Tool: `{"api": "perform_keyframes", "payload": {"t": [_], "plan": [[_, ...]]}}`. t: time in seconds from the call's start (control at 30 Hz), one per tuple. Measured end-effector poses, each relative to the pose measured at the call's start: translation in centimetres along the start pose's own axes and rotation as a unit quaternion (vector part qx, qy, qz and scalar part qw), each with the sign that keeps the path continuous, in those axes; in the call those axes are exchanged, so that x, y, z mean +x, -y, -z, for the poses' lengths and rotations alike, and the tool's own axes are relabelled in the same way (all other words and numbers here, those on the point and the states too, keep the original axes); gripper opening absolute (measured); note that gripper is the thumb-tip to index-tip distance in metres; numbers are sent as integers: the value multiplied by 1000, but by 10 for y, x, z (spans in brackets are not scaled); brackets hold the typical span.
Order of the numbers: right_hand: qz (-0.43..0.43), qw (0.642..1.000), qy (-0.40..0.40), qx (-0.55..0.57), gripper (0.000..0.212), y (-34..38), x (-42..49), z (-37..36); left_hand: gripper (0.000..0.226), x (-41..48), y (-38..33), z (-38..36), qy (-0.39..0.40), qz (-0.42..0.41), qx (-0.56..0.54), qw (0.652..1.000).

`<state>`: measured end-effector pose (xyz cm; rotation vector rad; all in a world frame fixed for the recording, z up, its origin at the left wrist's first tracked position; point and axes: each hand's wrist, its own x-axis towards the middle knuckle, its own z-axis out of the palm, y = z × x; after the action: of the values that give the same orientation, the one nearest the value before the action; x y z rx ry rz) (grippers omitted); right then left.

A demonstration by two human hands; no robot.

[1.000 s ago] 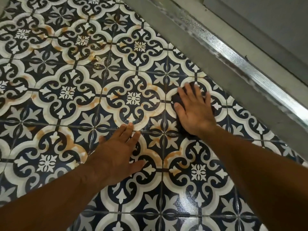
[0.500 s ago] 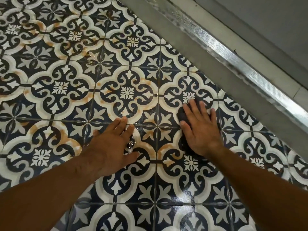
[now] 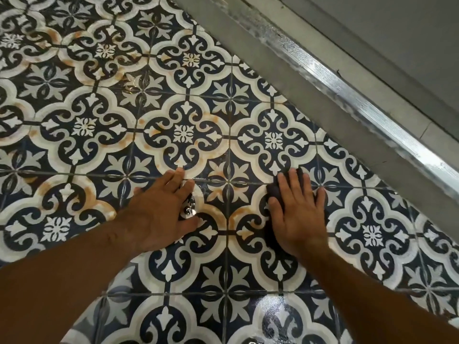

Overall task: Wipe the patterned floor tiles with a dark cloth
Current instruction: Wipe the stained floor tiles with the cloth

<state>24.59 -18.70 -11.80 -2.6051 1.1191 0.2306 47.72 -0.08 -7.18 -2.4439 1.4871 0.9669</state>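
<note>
The patterned floor tiles, dark blue and white with orange-brown stains, fill most of the view. My right hand lies flat with spread fingers on a dark cloth, pressing it onto the tiles; only the cloth's edges show around the hand. My left hand rests flat on the tiles to the left, fingers straight. A small shiny wet spot or object glints beside its fingers; I cannot tell which.
A grey threshold with a shiny metal rail runs diagonally along the right side of the tiles. The tiles near the bottom look wet and glossy. Stained tiles stretch away to the upper left.
My right hand has drawn the cloth back toward me across the tile, away from the threshold. The left hand has stayed planted on the floor.
</note>
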Motion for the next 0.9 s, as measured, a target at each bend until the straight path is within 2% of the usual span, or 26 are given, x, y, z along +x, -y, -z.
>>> {"api": "perform_keyframes", "payload": {"t": [0.07, 0.13, 0.3, 0.37, 0.53, 0.6, 0.73, 0.9], "plan": [[-46, 998, -23, 19, 69, 21, -3, -6, 100, 0, 0, 0, 0, 0, -1, 1000], [-50, 998, -29, 22, 68, 38, -16, -15, 100, 1, 0, 1, -2, 1, 3, 1000], [109, 994, 11, -7, 59, 22, -52, -24, 95, 0, 2, 3, -9, -4, 4, 1000], [127, 992, 10, -16, 59, 10, -48, -19, 88, 0, 2, 1, -12, -3, 6, 1000], [-46, 998, -28, 28, 64, 49, -20, -19, 77, 2, 2, 0, -10, 5, 7, 1000], [-88, 994, -35, 60, 65, 72, -18, -24, 74, 2, 1, 0, -14, 6, 3, 1000], [-79, 994, -33, 64, 64, 109, -43, -37, 69, 1, -1, 1, -16, 12, -1, 1000], [-66, 994, -6, 89, 70, 115, -59, -35, 64, 1, -3, 5, 4, 18, -3, 1000]]}}
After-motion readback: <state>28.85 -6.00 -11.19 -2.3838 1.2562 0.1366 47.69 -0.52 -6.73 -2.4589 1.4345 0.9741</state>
